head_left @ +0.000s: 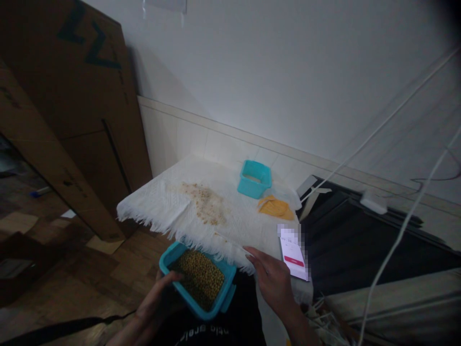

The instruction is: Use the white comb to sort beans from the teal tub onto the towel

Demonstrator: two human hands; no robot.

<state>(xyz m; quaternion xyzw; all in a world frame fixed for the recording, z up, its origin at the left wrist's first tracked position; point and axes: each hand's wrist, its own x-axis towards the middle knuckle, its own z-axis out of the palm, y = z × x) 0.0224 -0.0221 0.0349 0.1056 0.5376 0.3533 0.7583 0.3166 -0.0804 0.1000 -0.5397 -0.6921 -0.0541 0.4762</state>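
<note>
My left hand (163,290) grips the near-left rim of a turquoise plastic container (205,313), its thumb over the edge. Round yellowish beans (201,274) fill much of it. The container is just below the fringed front edge of a white tablecloth (162,206). My right hand (272,278) is closed in a pinch at that edge, on a thin pale strip (234,242) whose exact kind I cannot make out. A patch of scattered beans and brownish crumbs (207,202) lies on the cloth beyond the container.
A second turquoise container (254,187) stands at the back of the table, with a yellow cloth-like item (275,207) beside it. A lit phone (293,254) lies at the right edge. White cables (396,235) hang at right; a large cardboard box (72,105) stands left.
</note>
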